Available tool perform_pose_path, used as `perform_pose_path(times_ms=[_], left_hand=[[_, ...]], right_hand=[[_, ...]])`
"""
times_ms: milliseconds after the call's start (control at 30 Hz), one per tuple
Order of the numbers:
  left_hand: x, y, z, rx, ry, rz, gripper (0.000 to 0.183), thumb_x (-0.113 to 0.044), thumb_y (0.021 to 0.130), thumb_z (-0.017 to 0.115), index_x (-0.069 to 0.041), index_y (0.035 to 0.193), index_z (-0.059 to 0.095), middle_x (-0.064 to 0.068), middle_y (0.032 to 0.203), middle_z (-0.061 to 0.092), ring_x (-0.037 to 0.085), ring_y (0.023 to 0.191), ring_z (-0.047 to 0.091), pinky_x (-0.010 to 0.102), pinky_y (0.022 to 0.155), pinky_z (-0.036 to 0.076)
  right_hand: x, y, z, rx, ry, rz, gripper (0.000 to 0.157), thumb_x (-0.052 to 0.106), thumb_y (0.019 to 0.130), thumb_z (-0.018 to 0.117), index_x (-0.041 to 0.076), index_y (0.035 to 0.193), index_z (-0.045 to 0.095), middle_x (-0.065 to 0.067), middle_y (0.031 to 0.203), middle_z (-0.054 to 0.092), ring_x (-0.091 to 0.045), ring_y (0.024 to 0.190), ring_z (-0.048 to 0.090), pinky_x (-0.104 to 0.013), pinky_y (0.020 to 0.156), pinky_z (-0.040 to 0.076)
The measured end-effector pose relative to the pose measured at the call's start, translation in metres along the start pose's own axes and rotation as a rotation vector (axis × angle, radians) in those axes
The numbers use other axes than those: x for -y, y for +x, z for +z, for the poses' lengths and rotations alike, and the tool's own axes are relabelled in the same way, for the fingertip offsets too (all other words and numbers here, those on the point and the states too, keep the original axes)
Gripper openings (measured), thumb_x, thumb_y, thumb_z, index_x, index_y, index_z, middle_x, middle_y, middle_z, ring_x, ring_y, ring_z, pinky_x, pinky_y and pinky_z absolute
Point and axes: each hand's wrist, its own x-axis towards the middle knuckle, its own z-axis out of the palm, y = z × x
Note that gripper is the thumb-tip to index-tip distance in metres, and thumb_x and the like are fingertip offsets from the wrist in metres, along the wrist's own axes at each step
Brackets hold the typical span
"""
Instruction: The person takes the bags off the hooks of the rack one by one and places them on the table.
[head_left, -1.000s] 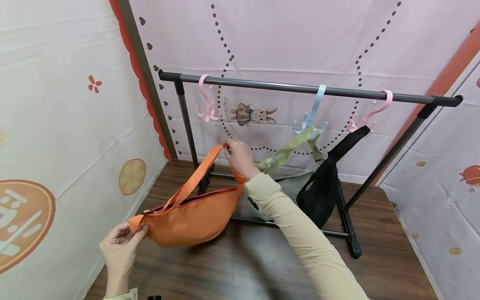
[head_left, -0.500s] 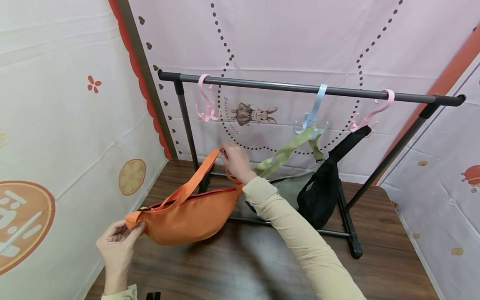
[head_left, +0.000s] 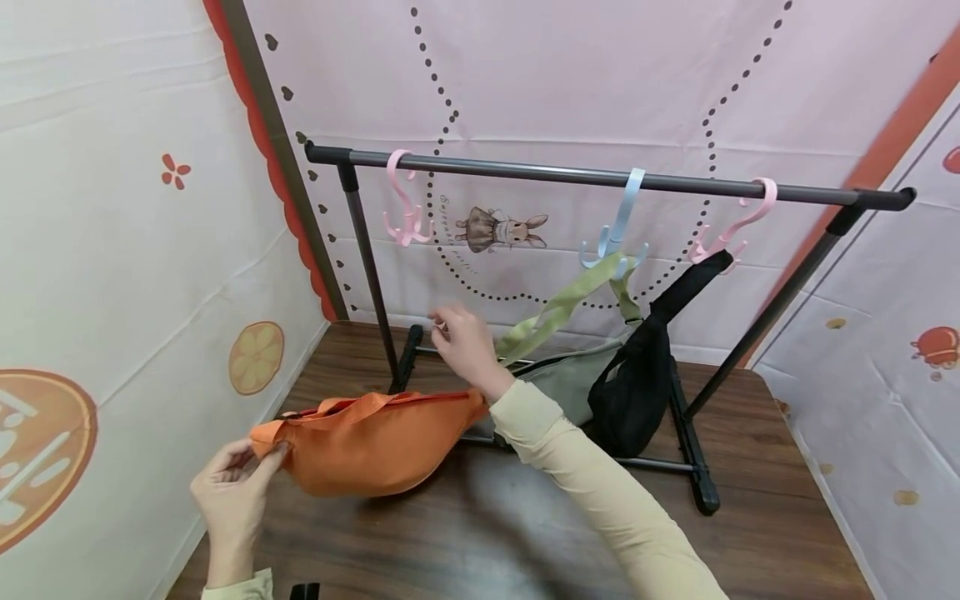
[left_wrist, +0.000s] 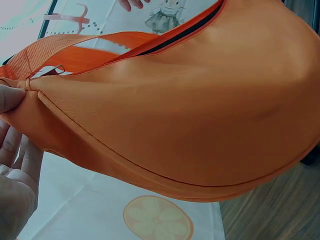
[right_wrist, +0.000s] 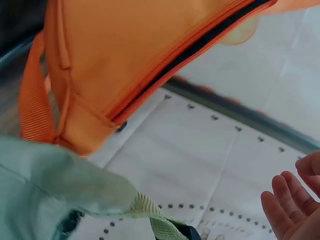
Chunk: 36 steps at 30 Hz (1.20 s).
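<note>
An orange waist bag [head_left: 378,446] with a red-edged zipper hangs tilted above the brown table, left of centre. My left hand [head_left: 234,487] pinches its left end between thumb and fingers. In the left wrist view, the thumb [left_wrist: 10,97] presses the end seam beside the zipper pull. The orange strap [head_left: 360,408] lies slack along the bag's top. My right hand [head_left: 467,346] is above and behind the bag's right end, holding nothing. In the right wrist view, its fingers [right_wrist: 282,200] are relaxed and apart from the orange fabric.
A dark metal rack [head_left: 517,172] spans the table [head_left: 510,533]. From its bar hang a left pink hook [head_left: 407,208], a blue hook [head_left: 621,225] bearing a grey-green bag [head_left: 573,379], and a right pink hook [head_left: 738,225] bearing a black bag [head_left: 633,392].
My right hand has let go of the raised orange strap, which has dropped onto the bag. My left hand keeps its pinch on the bag's end.
</note>
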Motion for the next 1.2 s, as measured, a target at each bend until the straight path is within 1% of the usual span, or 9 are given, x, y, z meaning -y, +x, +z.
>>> perform_pose_path(times_ms=[167, 333, 467, 633, 733, 833, 967, 1133, 1200], left_hand=[[-0.001, 0.0, 0.0, -0.028, 0.015, 0.0, 0.028, 0.031, 0.063, 0.059, 0.012, 0.081, 0.066, 0.003, 0.074, 0.07, 0.01, 0.071, 0.065, 0.015, 0.063, 0.053], [-0.001, 0.002, 0.0, -0.021, 0.001, 0.021, 0.026, 0.031, 0.064, 0.059, 0.015, 0.083, 0.065, 0.004, 0.075, 0.07, 0.01, 0.072, 0.066, 0.016, 0.063, 0.053], [-0.002, 0.003, 0.0, -0.034, -0.035, 0.016, 0.026, 0.032, 0.064, 0.058, 0.016, 0.084, 0.064, 0.007, 0.076, 0.071, 0.012, 0.072, 0.067, 0.017, 0.058, 0.053], [-0.003, 0.003, -0.001, -0.059, -0.059, -0.004, 0.028, 0.033, 0.063, 0.058, 0.015, 0.083, 0.065, 0.008, 0.076, 0.07, 0.014, 0.072, 0.066, 0.017, 0.057, 0.053], [-0.004, 0.003, -0.001, -0.067, -0.043, -0.009, 0.029, 0.033, 0.063, 0.058, 0.013, 0.082, 0.066, 0.007, 0.075, 0.07, 0.013, 0.071, 0.066, 0.016, 0.059, 0.053], [-0.005, 0.002, -0.001, -0.076, -0.028, -0.016, 0.027, 0.032, 0.063, 0.058, 0.014, 0.082, 0.065, 0.007, 0.074, 0.07, 0.012, 0.071, 0.066, 0.016, 0.06, 0.053], [-0.005, 0.001, -0.001, -0.094, -0.017, -0.031, 0.026, 0.031, 0.063, 0.059, 0.015, 0.082, 0.065, 0.007, 0.074, 0.07, 0.012, 0.07, 0.066, 0.016, 0.061, 0.053], [-0.004, 0.0, -0.001, -0.116, 0.002, -0.047, 0.026, 0.031, 0.063, 0.06, 0.014, 0.081, 0.065, 0.006, 0.074, 0.07, 0.011, 0.069, 0.066, 0.015, 0.061, 0.053], [-0.004, 0.0, -0.001, -0.124, 0.011, -0.057, 0.026, 0.031, 0.062, 0.06, 0.013, 0.08, 0.065, 0.006, 0.073, 0.07, 0.011, 0.068, 0.066, 0.015, 0.06, 0.053]], right_hand=[[0.009, -0.03, -0.006, 0.003, 0.12, 0.041, 0.017, 0.007, 0.086, 0.056, 0.009, 0.1, 0.066, -0.002, 0.093, 0.065, -0.01, 0.079, 0.06, -0.021, 0.068, 0.05], [0.007, -0.069, -0.003, -0.041, 0.31, 0.122, 0.015, 0.004, 0.084, 0.058, 0.007, 0.098, 0.066, -0.004, 0.089, 0.064, -0.012, 0.078, 0.059, -0.022, 0.068, 0.051], [-0.003, -0.099, 0.009, -0.081, 0.449, 0.265, 0.014, 0.0, 0.083, 0.059, 0.003, 0.096, 0.065, -0.01, 0.087, 0.065, -0.015, 0.076, 0.06, -0.019, 0.065, 0.051], [-0.005, -0.124, 0.014, -0.104, 0.596, 0.473, 0.013, -0.008, 0.08, 0.059, -0.011, 0.092, 0.061, -0.025, 0.086, 0.063, -0.027, 0.073, 0.06, -0.021, 0.064, 0.049], [-0.008, -0.134, 0.019, -0.095, 0.665, 0.59, 0.017, -0.009, 0.078, 0.06, -0.015, 0.093, 0.058, -0.031, 0.089, 0.061, -0.03, 0.073, 0.06, -0.019, 0.062, 0.047], [-0.014, -0.141, 0.03, -0.063, 0.764, 0.697, 0.025, -0.006, 0.079, 0.06, -0.016, 0.101, 0.055, -0.034, 0.094, 0.059, -0.019, 0.073, 0.06, -0.015, 0.061, 0.046], [-0.013, -0.143, 0.036, 0.001, 0.905, 0.819, 0.035, -0.001, 0.081, 0.058, -0.015, 0.112, 0.048, -0.033, 0.104, 0.056, -0.006, 0.074, 0.056, -0.022, 0.068, 0.049], [-0.012, -0.142, 0.049, 0.016, 1.049, 0.916, 0.037, 0.001, 0.082, 0.057, -0.011, 0.114, 0.044, -0.018, 0.098, 0.055, -0.007, 0.077, 0.056, -0.041, 0.082, 0.052], [-0.011, -0.142, 0.053, 0.008, 1.086, 0.933, 0.034, 0.001, 0.082, 0.056, -0.01, 0.112, 0.043, -0.01, 0.093, 0.053, -0.008, 0.077, 0.056, -0.042, 0.083, 0.051]])
